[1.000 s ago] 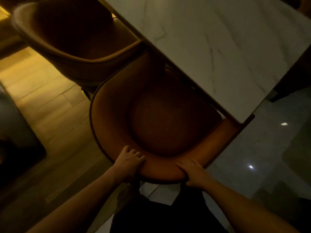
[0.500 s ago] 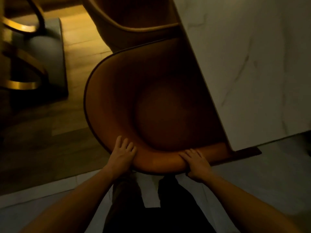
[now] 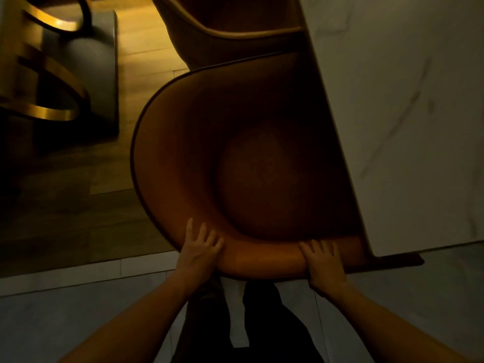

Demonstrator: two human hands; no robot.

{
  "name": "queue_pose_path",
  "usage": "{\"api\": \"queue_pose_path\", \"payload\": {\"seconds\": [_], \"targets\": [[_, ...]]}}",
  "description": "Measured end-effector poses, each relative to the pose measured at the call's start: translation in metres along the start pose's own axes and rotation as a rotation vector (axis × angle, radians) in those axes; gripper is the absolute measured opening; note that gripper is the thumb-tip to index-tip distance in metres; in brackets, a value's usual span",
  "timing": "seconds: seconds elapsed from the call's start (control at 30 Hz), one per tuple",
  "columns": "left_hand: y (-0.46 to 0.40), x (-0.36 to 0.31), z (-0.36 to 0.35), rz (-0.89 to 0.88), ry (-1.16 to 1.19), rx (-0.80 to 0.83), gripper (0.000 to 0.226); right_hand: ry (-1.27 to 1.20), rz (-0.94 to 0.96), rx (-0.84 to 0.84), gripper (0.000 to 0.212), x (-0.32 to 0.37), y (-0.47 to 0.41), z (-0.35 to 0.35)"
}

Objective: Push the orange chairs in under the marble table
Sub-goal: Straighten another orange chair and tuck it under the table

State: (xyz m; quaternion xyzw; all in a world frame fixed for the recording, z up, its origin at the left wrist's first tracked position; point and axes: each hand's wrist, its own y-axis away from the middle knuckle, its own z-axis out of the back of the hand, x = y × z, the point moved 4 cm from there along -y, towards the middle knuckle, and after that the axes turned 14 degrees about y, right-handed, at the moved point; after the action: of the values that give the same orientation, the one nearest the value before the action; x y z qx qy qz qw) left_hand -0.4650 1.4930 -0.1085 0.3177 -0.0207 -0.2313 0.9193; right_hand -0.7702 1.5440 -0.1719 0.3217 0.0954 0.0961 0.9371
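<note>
An orange tub chair (image 3: 183,158) with a curved back fills the middle of the view, its right side tucked under the edge of the white marble table (image 3: 408,121). My left hand (image 3: 200,248) grips the chair's back rim at the lower left. My right hand (image 3: 323,263) grips the same rim further right, close to the table's corner. A second orange chair (image 3: 235,35) stands just beyond the first, also partly under the table.
A dark mat (image 3: 86,74) with a gold curved metal frame (image 3: 52,72) lies on the wooden floor at the upper left. Pale tiles (image 3: 65,315) cover the floor near my dark-trousered legs (image 3: 262,323).
The view has swung round so the table edge runs nearly vertical on the right. The chair sits further under the table. Both hands keep their hold on the back rim.
</note>
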Motion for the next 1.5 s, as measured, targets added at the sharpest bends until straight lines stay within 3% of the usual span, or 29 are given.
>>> {"api": "queue_pose_path", "payload": {"seconds": [0.23,0.4,0.57,0.8,1.5], "targets": [[-0.005,0.024,0.005,-0.123,-0.056,0.020,0.067,-0.136,-0.066,-0.058,0.079,0.018,-0.003,0.013],[0.000,0.058,0.008,-0.046,-0.055,0.074,0.082,-0.163,0.004,-0.036,0.079,0.040,-0.007,0.027],[0.002,0.052,0.007,-0.011,0.001,0.036,0.083,-0.094,0.076,-0.007,0.071,0.034,-0.012,0.031],[-0.010,0.020,0.009,-0.030,0.001,0.008,0.065,-0.038,0.071,0.025,0.071,-0.005,-0.016,0.034],[-0.008,0.023,0.013,-0.096,-0.035,0.011,0.054,-0.122,0.008,-0.005,0.075,0.005,-0.003,0.033]]}}
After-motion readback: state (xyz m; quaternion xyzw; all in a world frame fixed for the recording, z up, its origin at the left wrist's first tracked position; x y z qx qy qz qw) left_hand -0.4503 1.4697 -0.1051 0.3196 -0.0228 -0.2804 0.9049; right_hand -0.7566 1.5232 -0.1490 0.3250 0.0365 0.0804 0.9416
